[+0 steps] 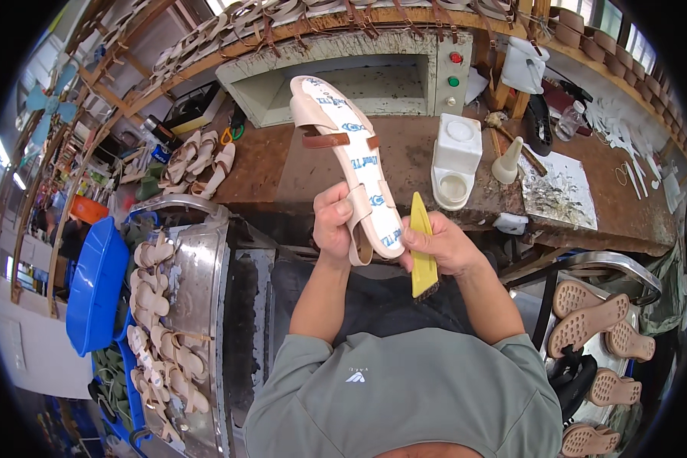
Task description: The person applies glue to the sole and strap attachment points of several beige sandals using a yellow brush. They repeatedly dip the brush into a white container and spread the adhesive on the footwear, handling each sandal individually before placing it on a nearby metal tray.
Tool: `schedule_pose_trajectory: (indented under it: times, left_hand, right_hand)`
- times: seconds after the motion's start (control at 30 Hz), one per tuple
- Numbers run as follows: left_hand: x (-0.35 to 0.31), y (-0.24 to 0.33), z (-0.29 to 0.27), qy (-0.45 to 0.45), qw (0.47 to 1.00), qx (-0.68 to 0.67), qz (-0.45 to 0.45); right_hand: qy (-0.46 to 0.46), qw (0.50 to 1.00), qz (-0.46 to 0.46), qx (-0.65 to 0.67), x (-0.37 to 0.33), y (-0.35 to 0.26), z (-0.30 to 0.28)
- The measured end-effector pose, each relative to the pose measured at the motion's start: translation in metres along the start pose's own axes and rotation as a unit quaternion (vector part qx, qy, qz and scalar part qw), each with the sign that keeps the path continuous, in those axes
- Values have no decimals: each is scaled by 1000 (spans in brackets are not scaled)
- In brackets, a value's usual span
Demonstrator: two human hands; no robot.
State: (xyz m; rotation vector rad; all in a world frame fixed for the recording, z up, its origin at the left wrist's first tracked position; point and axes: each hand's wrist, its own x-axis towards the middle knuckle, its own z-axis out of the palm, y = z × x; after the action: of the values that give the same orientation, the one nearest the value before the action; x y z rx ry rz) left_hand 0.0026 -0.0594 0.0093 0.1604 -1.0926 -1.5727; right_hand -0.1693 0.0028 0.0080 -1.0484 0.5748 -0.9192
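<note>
Held up in front of me is a beige sandal (365, 172) with a brown strap across it and blue print on its white insole, toe end pointing away. My left hand (333, 221) is closed on its side near the heel strap. In my right hand (444, 243) is a yellow-backed brush (421, 248) with dark bristles, gripped between thumb and fingers. That hand is right beside the sandal's heel; whether its fingers also touch the sandal I cannot tell.
Ahead, a brown workbench (263, 172) bears a white dispenser bottle (456, 156), a cone-shaped pot (507, 162) and a metal box (343, 88) with buttons. Sandal uppers (164, 336) lie on a rack at left, beside a blue basin (99, 286). Tan soles (588, 320) lie at right.
</note>
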Motion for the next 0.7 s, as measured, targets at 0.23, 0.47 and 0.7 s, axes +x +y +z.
schedule_pose_trajectory:
  times: [0.23,0.47,0.7]
  left_hand:
    - [-34,27,12,142,757,566,293]
    - [-35,2,16,55,956,275,-90]
    - [31,21,-36,130,983,111,-64]
  right_hand:
    - [104,991,-58,-55,-15,-7,5]
    - [147,971,-90,-167,-1,-3,-14]
    - [111,952,-25,-284,41,-41,-38]
